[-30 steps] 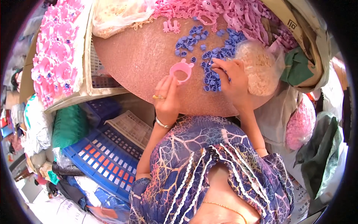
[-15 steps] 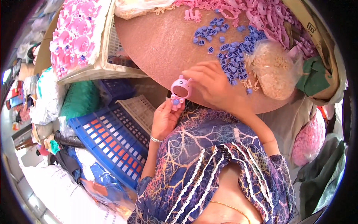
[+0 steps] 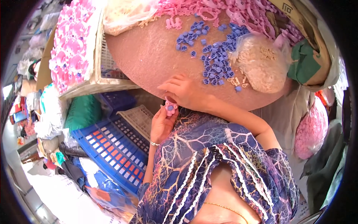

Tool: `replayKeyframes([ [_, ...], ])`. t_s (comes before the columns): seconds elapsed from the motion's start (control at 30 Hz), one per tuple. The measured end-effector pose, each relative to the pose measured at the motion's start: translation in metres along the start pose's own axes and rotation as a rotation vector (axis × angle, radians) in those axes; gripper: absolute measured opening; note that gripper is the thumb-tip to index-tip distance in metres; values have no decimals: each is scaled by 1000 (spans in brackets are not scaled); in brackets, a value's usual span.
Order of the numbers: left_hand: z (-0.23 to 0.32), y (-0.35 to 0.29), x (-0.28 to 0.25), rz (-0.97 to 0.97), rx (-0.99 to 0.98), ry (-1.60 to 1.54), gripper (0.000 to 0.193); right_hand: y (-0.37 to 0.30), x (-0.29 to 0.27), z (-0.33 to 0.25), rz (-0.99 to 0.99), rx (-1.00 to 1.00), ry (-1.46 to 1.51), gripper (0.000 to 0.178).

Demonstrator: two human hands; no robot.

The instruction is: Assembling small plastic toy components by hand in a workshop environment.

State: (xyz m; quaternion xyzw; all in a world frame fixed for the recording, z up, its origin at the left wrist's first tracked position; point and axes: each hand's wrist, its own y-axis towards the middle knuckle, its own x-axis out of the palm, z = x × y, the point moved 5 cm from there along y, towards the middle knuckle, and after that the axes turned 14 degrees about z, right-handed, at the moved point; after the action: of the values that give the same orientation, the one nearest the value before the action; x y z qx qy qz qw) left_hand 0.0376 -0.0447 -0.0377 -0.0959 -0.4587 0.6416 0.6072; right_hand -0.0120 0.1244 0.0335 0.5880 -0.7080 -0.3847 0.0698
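Observation:
A pink plastic toy figure (image 3: 170,108) with a blue piece on its belly is pinched by its lower end in my left hand (image 3: 161,126), just off the table's near edge. Over its eared head lies my right hand (image 3: 183,92), fingers bent around that end, so the ears and most of the round face opening are hidden. The thumb of the right hand does not show clearly. Beyond the right hand, small blue plastic pieces (image 3: 218,59) are spread in a loose heap on the round brownish table (image 3: 145,56).
A bag of cream-coloured small parts (image 3: 261,69) lies beside the blue heap, with pink plastic parts (image 3: 250,15) piled behind. At left stands a cream crate (image 3: 97,71) topped with pink pieces (image 3: 72,48). A blue basket (image 3: 112,153) sits below, left of my left arm.
My right hand has moved left and closed over the toy's head, which showed clearly before. The toy is slightly lower and further left, and the whole view has shifted.

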Motion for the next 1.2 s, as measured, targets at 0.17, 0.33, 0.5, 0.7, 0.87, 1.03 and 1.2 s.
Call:
replayKeyframes([
  [0.17, 4, 2, -1, 0, -20, 10, 40, -3, 6, 5, -7, -24, -50, 29],
  [0.33, 14, 5, 5, 332, 173, 462, 33, 2, 4, 10, -58, -92, -135, 32],
  [0.5, 44, -17, 53, 504, 1345, 1072, 50, 14, -2, 25, -115, -183, -249, 31],
  [0.7, 37, 0, 76, 198, 1624, 1126, 53, 22, -7, 30, -124, -95, -120, 23],
  [0.87, 49, 4, 101, 304, 1591, 1125, 42, 54, -67, 36, 92, 88, -432, 22],
  [1.03, 47, 3, 106, 359, 1653, 1157, 41, 59, -154, 110, 316, 269, -940, 21],
  [1.2, 44, 3, 105, 360, 1663, 1143, 41, 69, -157, 115, 264, 276, -1063, 17],
])
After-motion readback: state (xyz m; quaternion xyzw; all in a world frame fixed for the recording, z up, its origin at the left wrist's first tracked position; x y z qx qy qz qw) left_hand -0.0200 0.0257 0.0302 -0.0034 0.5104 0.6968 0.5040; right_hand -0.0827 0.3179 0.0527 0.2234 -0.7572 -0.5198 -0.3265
